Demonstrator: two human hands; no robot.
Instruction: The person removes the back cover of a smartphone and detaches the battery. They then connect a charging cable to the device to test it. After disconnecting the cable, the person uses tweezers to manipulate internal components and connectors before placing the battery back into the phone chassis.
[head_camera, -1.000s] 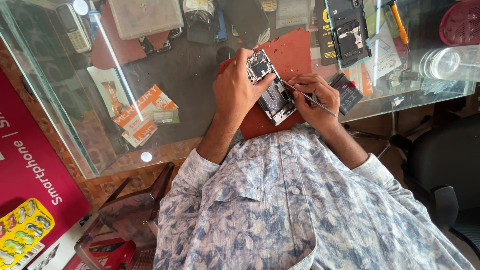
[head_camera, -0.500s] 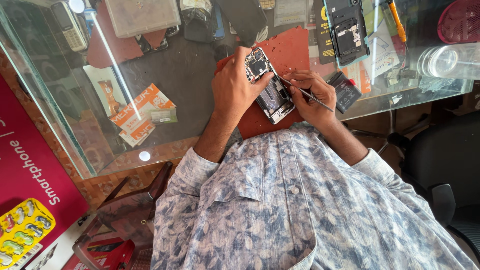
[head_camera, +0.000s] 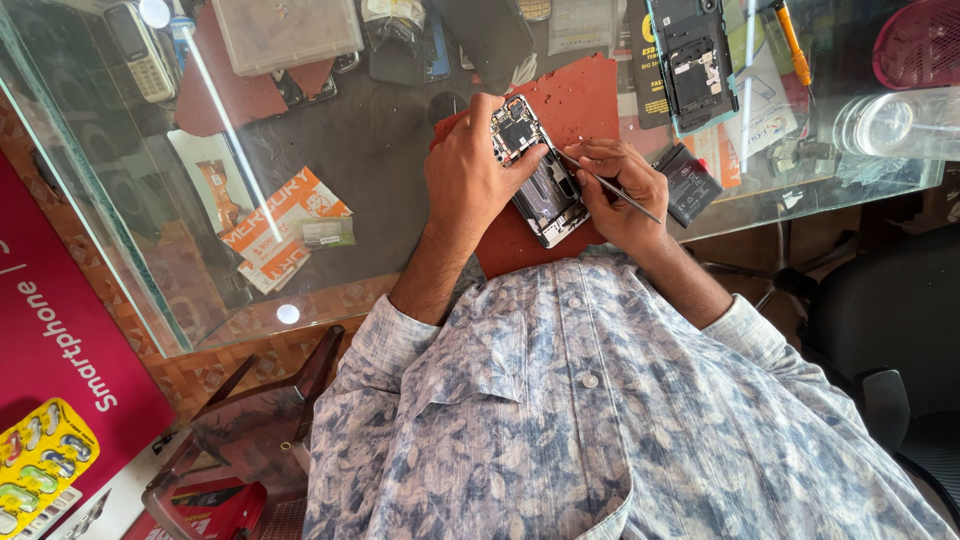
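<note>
An opened smartphone (head_camera: 540, 180) with its back off and circuit boards showing lies on a red work mat (head_camera: 580, 95) on a glass counter. My left hand (head_camera: 470, 175) grips the phone's left side and holds it steady. My right hand (head_camera: 620, 190) holds thin metal tweezers (head_camera: 612, 187), the tip touching the phone's right edge near the middle.
A black battery (head_camera: 690, 180) lies right of my right hand. Another opened phone (head_camera: 692, 60), a screwdriver with an orange handle (head_camera: 792, 45), a clear round container (head_camera: 880, 125), a clear plastic box (head_camera: 285, 30), an old keypad phone (head_camera: 138, 50) and packets sit around the counter. A black chair (head_camera: 890, 330) stands at right.
Both hands stay on the phone; the tweezer tip has shifted slightly along the phone's edge. The view has drifted a little.
</note>
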